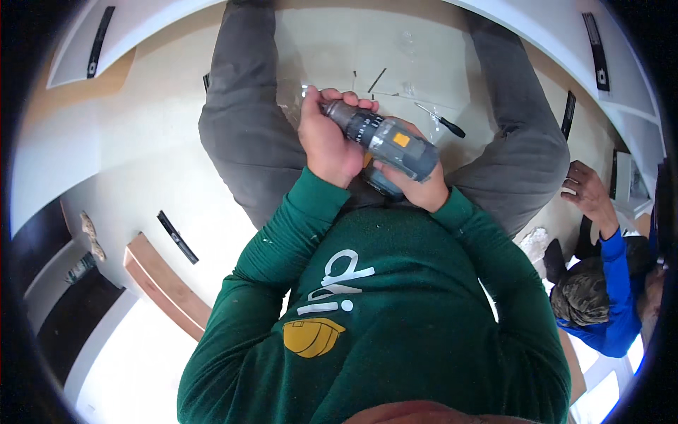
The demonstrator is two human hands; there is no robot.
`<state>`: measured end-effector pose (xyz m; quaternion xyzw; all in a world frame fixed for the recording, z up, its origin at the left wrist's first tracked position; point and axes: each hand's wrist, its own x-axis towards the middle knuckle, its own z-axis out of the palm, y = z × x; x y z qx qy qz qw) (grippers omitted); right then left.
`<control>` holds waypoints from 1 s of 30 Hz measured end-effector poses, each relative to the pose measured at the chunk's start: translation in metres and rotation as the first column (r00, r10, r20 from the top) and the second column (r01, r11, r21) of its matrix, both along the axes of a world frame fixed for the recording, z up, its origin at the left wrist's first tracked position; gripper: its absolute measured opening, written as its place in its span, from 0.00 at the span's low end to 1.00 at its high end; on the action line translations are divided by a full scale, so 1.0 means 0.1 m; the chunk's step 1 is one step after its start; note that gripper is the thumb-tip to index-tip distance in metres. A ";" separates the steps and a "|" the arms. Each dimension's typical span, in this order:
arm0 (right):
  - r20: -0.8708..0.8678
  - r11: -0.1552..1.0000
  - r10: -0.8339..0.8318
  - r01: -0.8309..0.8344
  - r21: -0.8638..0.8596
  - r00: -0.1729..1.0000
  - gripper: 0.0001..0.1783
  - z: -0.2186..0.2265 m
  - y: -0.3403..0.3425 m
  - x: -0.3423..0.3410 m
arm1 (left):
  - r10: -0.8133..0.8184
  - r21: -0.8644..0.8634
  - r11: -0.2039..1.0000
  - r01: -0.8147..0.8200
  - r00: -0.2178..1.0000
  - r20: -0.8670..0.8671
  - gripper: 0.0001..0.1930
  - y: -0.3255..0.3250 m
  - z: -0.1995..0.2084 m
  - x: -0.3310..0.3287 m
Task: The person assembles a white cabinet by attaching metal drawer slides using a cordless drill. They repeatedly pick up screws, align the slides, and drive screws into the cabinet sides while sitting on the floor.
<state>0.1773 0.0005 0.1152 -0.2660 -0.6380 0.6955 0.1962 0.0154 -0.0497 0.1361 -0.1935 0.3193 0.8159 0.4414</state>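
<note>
Between my legs I hold a grey and black cordless drill (406, 150) tilted, its chuck toward the upper left. My left hand (326, 141) is closed around the chuck end, its thumb up along the side. My right hand (429, 187) is wrapped round the drill's grip, which is mostly hidden under the body. Clear plastic (288, 92) shows beside my left fingertips; whether they touch it I cannot tell. On the floor past my hands lie a screwdriver (452, 128) with a black handle and a few thin dark pieces (377, 80), too small to name.
A white panel (395, 8) curves across the far side, with black rails (101, 42) (597, 53) on its ends. Another black rail (177, 237) and a wooden piece (166, 283) lie at the left. At the right sits a co-worker in blue sleeves, one hand (590, 192) near my knee.
</note>
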 end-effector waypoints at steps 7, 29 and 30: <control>0.059 0.997 -0.050 0.054 -0.063 0.997 0.36 0.00 0.04 0.08 | -0.074 -0.059 0.996 0.069 0.993 -0.090 0.23 0.06 -0.02 0.03; -0.166 0.911 -0.219 0.141 -0.388 0.961 0.30 0.07 0.35 0.39 | -0.186 0.141 0.958 0.250 0.915 -0.359 0.23 0.56 0.12 -0.06; -0.187 0.908 -0.205 0.115 -0.404 0.961 0.30 0.07 0.37 0.39 | -0.171 0.148 0.960 0.240 0.914 -0.368 0.23 0.55 0.18 0.00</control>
